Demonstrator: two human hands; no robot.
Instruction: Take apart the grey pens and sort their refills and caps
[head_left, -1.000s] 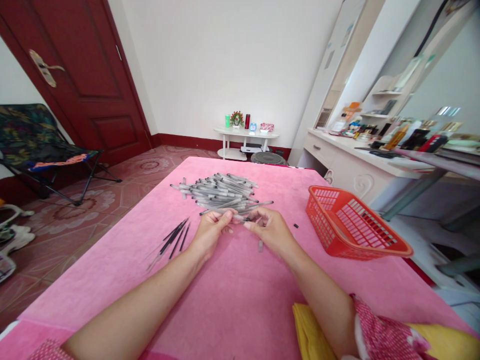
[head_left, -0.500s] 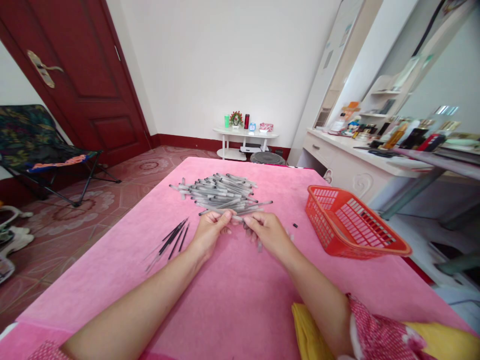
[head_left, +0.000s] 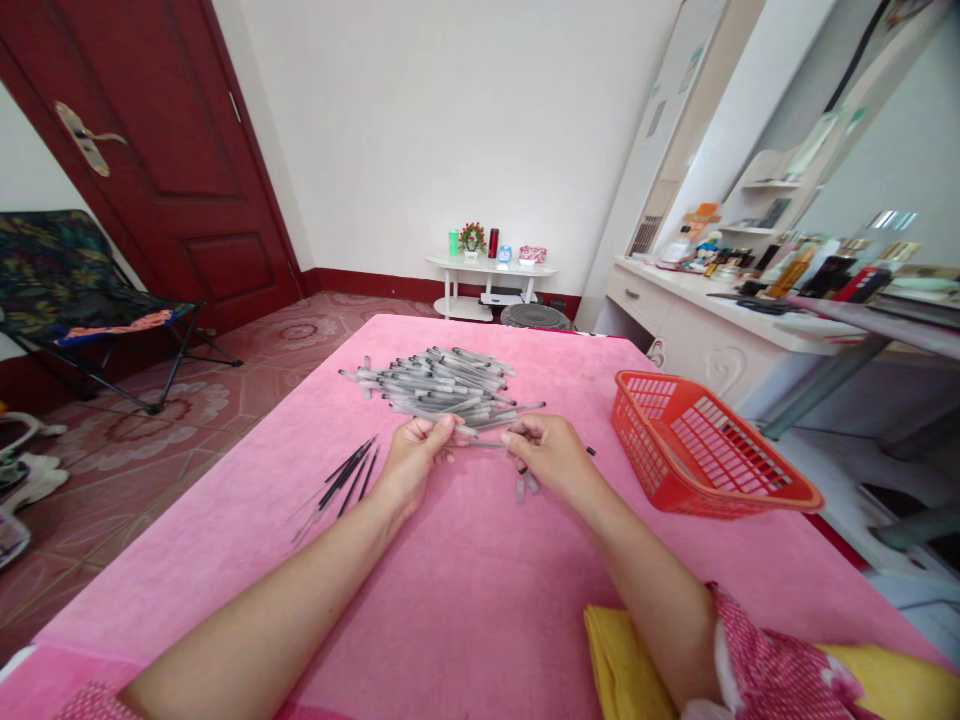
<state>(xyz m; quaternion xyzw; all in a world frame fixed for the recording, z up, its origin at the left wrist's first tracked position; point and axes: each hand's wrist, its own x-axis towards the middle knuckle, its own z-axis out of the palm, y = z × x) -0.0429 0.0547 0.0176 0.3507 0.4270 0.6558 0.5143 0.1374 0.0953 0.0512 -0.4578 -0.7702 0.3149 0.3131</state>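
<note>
My left hand [head_left: 418, 455] is closed, with a translucent grey pen barrel [head_left: 466, 431] pinched between thumb and fingers. A thin grey pen refill [head_left: 489, 444] spans the gap to my right hand [head_left: 553, 452], whose fingertips pinch its other end. Just beyond both hands lies a heap of grey pens with dark ends [head_left: 450, 385]. Several grey pen caps [head_left: 526, 486] rest on the cloth below my right fingers. Left of my left hand, several thin black refills [head_left: 345, 480] are spread out. A small black piece [head_left: 591, 452] lies right of my right hand.
A pink cloth [head_left: 450, 620] covers the table. An orange-red plastic basket [head_left: 705, 490] stands at the right, and folded yellow fabric [head_left: 622, 660] lies by my right forearm. Farther off are a dresser with bottles [head_left: 697, 310], a low white table [head_left: 491, 266] and a folding chair [head_left: 90, 310].
My hands have drawn slightly apart, the right one moving right. The thin refill now shows between them. Caps below my right hand are more visible.
</note>
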